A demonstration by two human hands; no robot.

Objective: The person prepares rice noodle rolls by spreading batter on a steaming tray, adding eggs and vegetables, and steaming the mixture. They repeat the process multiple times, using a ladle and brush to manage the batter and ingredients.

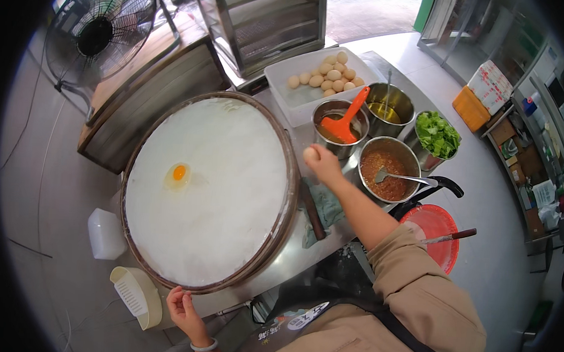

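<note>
My right hand (323, 164) is closed around an egg (311, 153), just right of a large round griddle's dark rim. A pale white layer (203, 238), seemingly batter, covers the griddle (292, 195). On its left half lies one raw cracked egg (178, 173), yolk whole, clear white around it. My left hand (184, 311) hovers by the near rim, fingers loosely curled with nothing visible in them. Behind my right hand stands a clear bin (285, 98) with several whole eggs (333, 75). A wooden-handled tool (314, 215) rests on a green cloth (330, 204) by the griddle.
Metal pots hold an orange scraper (343, 122), yellow liquid (384, 113), reddish sauce (389, 169) with a spoon, and chopped greens (437, 134). A red basin (441, 253) sits low at right. Left are a fan (97, 36), white container (105, 234) and cream tub (151, 307).
</note>
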